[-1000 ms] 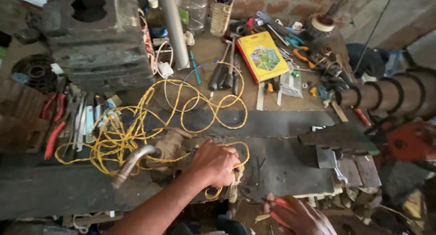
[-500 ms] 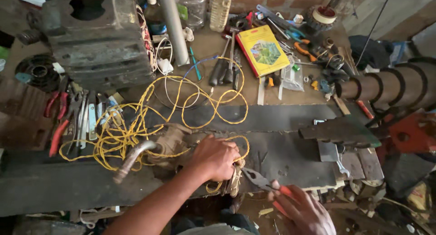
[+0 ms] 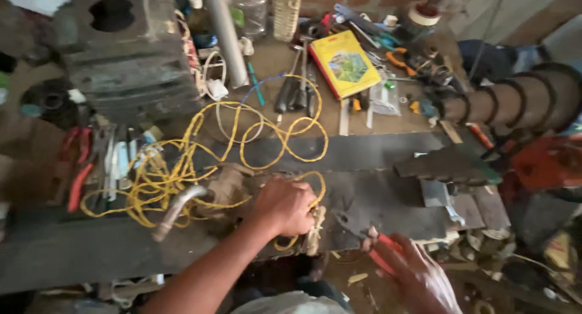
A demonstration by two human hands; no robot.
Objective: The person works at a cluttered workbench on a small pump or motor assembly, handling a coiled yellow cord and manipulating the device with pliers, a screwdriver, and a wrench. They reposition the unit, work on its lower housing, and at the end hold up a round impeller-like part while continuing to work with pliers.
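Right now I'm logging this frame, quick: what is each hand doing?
Left hand: closed, gripping the yellow cord at the bench edge.
Right hand: closed on red-handled pliers.

The cord [image 3: 242,150] looped across the bench was bright yellow. The pliers [image 3: 376,250] in the right hand [image 3: 418,280] had red handles and dark grey jaws. The booklet [image 3: 344,64] was yellow with a red spine edge and a green picture on its cover. The bent pipe [image 3: 177,209] was dull grey. The tool handles [image 3: 79,174] at the left were red. The engine block [image 3: 124,53] was dark grey.
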